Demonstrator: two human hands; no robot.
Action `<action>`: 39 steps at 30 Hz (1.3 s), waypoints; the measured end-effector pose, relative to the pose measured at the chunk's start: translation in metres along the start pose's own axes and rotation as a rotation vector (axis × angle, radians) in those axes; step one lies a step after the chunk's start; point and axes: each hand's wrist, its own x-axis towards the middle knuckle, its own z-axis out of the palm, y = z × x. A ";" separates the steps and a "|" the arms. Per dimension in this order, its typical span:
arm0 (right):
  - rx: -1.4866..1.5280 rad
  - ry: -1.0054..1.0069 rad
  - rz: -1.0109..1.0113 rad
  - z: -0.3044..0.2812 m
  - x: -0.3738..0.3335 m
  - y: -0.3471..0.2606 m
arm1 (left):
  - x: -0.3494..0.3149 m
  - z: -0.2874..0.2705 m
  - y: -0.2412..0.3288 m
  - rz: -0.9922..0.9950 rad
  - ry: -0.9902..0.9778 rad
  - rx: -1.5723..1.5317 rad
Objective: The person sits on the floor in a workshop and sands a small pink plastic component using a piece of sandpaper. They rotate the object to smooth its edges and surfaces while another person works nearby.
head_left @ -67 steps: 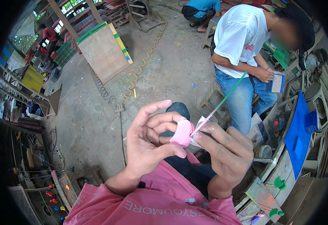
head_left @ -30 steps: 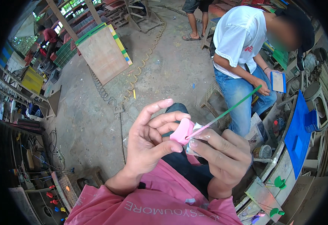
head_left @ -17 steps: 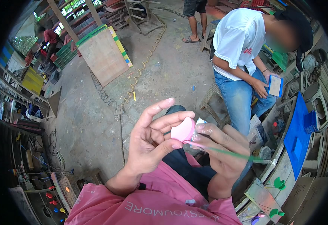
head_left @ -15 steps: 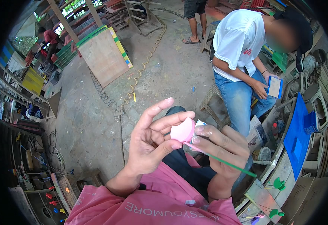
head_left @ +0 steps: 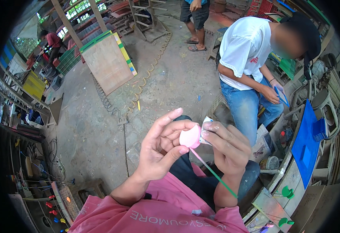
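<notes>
left hand (head_left: pixel 156 153) pinches the pink piece (head_left: pixel 189 138) between thumb and fingertip; right hand (head_left: pixel 229 146) grips a white scrap (head_left: pixel 207 120) against its right side; stick (head_left: pixel 214 174) slants down-right, below right fingers

The left grip (head_left: pixel 160 149) pinches between thumb (head_left: pixel 173 156) and fingers (head_left: pixel 177 126), index finger (head_left: pixel 164 121) raised; the right grip (head_left: pixel 231 149) faces it, fingers bent.

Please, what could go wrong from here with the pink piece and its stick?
The left hand grips the pink piece only at its edge, so it might slip and fall. The stick crosses in front of the right forearm in this view, so the arm might knock it. The right hand holds a white scrap close by; it might mark the surface.
</notes>
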 end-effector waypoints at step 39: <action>0.587 0.322 0.684 0.017 -0.007 -0.020 | 0.003 0.014 -0.045 -0.119 0.206 -0.341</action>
